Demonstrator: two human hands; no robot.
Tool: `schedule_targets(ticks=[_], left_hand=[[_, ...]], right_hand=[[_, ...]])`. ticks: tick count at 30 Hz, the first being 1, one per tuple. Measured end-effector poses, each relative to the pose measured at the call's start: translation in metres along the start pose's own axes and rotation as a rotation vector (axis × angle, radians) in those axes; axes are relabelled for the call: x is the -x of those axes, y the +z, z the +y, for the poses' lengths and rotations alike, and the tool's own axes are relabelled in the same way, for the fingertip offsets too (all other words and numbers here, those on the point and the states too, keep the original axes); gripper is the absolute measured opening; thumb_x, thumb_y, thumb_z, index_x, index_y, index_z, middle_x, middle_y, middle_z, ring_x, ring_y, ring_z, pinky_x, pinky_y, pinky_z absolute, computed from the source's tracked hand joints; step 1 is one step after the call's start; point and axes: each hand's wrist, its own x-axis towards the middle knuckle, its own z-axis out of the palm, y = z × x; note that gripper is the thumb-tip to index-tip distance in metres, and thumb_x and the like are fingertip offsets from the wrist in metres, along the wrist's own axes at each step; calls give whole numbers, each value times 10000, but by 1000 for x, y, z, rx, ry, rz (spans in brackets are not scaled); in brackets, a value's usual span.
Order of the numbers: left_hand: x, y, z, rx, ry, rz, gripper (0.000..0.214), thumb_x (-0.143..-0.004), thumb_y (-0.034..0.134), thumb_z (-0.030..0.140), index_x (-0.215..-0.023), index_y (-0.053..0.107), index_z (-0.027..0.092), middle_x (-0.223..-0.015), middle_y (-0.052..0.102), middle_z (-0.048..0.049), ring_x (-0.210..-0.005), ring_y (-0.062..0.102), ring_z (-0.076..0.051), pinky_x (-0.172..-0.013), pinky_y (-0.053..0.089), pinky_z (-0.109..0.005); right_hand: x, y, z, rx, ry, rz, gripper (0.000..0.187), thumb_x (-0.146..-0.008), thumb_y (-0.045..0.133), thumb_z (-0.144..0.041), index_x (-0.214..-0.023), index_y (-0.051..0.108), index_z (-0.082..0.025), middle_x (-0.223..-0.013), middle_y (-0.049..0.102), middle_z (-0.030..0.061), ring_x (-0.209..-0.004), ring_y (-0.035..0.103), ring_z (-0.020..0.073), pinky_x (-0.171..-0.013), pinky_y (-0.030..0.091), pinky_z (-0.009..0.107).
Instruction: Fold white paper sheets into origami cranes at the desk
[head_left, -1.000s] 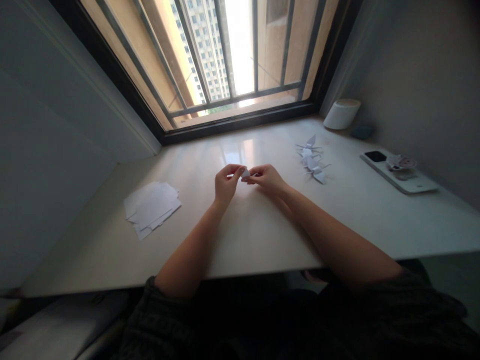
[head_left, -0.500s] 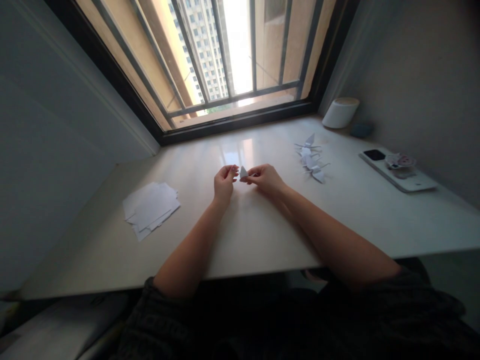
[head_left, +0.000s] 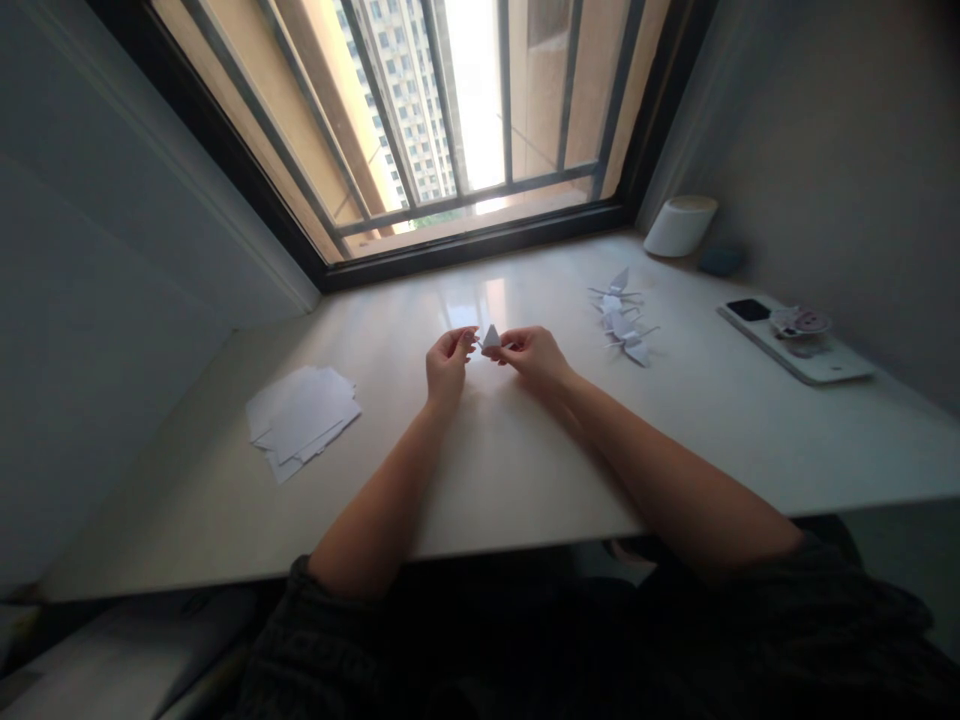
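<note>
Left hand (head_left: pixel 448 366) and right hand (head_left: pixel 534 358) pinch a small folded white paper (head_left: pixel 490 337) between nearly closed fingers, a firm tip grip keeping it steady above the worktop (head_left: pixel 495 470).

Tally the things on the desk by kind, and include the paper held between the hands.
paper cranes: 2
folded paper: 1
loose paper pile: 1
white cylinder: 1
blue-grey lump: 1
phone: 1
Total: 7

matt white folded paper (head_left: pixel 490 338), loose paper sheets (head_left: pixel 300 415), glossy smooth desktop (head_left: pixel 510 480)
</note>
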Motion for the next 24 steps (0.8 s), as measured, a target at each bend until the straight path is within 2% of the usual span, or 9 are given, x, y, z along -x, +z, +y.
schedule_targets(ticks=[4, 11, 14, 24], left_hand=[[0, 0, 1, -21, 44, -47, 289, -735, 683, 447, -878, 727, 200, -880, 720, -57, -789, 631, -161, -682, 472, -269], [1, 1, -2, 8, 79, 9, 224, -726, 697, 396, -826, 737, 201, -855, 730, -52, -780, 642, -160, -713, 483, -285], [2, 2, -2, 1, 83, 21, 232, -718, 699, 405, -831, 740, 206, -858, 730, -47, -766, 631, -154, -703, 479, -280], [5, 6, -3, 102, -69, 132, 280, -700, 708, 414, -874, 744, 197, -853, 725, -44, -678, 581, -113, -600, 432, -229]], right_hand=[[0, 0, 0, -9, 3, 31, 364, -689, 699, -532, -702, 738, -171, -611, 686, 47, -569, 617, 155, -540, 421, 252], [-1, -2, 2, 42, -24, -54, 331, -689, 700, -501, -744, 764, -181, -613, 691, 32, -572, 606, 149, -545, 397, 250], [0, -3, 0, 74, -21, -24, 325, -711, 683, -491, -762, 766, -181, -618, 694, 33, -577, 606, 149, -549, 398, 248], [-2, 1, -1, 114, -21, 74, 270, -728, 681, -438, -761, 765, -183, -631, 703, 33, -583, 618, 152, -538, 388, 239]])
